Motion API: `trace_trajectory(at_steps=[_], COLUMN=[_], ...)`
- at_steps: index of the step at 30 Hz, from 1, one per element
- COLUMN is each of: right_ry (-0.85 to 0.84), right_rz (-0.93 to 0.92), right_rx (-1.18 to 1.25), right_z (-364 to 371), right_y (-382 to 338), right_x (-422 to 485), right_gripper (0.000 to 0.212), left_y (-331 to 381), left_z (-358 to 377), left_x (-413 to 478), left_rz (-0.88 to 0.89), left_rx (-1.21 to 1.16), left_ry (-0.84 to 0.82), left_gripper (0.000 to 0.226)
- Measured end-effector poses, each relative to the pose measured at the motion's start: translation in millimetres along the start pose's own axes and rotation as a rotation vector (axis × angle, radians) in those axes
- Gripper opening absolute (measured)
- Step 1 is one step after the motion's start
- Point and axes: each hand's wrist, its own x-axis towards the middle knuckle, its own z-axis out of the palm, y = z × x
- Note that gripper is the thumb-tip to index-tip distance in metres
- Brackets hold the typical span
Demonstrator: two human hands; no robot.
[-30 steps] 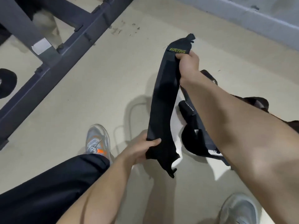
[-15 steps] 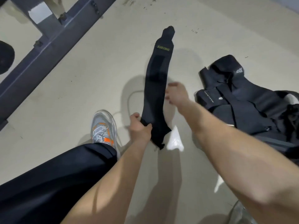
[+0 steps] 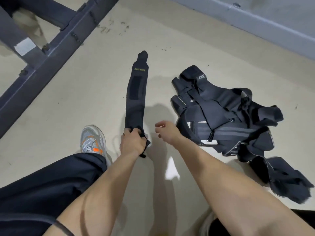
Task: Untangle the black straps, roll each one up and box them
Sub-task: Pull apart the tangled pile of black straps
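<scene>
Fingers (image 3: 133,132) of our left hand (image 3: 131,143) grip the near end of one black strap (image 3: 136,92) laid along the floor (image 3: 81,99). Our right hand (image 3: 167,132) hovers empty, loosely curled, beside the tangled pile (image 3: 221,113).

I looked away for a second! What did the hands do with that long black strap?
The right hand let go of the strap at its far end and came down empty; the strap went from held up to lying stretched out on the floor. The left hand kept gripping its near end. The tangled pile stayed beside it.
</scene>
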Motion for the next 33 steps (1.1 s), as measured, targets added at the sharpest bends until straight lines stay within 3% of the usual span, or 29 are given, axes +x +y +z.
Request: trace_trajectory(at_steps=[3,6,11,16,19,22,25,28,33], right_ry=[0.193,0.317,0.258,0.370,0.454,0.535,0.559,0.536,0.412], right_rz=[-0.042,-0.131,-0.223,-0.218,-0.165,-0.073,-0.001,0.020,-0.031], right_rx=[0.092,-0.118,-0.526,-0.369,-0.311,-0.356,-0.330,-0.255,-0.199], right_z=[-45.7,-83.5,-106.6,-112.7,-131.3,-159.6,-186.0,-192.1,-170.0], right_y=[-0.4,7.2,38.9,58.3,60.5,68.6,80.6,89.1,75.3], right_x=[-8.1,-8.5,9.1,21.6,26.3,27.9,26.2,21.9,3.4], right_gripper=[0.027,0.034,0.044,0.042,0.041,0.036,0.033,0.030,0.036], left_y=[36.7,76.3,137.3,178.2,196.2,205.0,206.5,203.1,195.6], left_z=[0.4,5.1,11.2,26.5,41.0,46.9,43.4,36.0,3.7], left_x=[-1.6,3.5,25.6,44.8,50.2,62.3,77.9,75.3,47.9], left_rz=[0.114,0.241,0.324,0.437,0.477,0.361,0.170,0.141,0.260], left_rx=[-0.089,-0.168,-0.304,-0.310,-0.148,-0.002,-0.049,-0.071,-0.262], left_ry=[-0.059,-0.097,-0.051,0.032,0.118,0.191,0.065,0.107,0.106], left_gripper=[0.035,0.034,0.023,0.018,0.023,0.045,0.062,0.046,0.029])
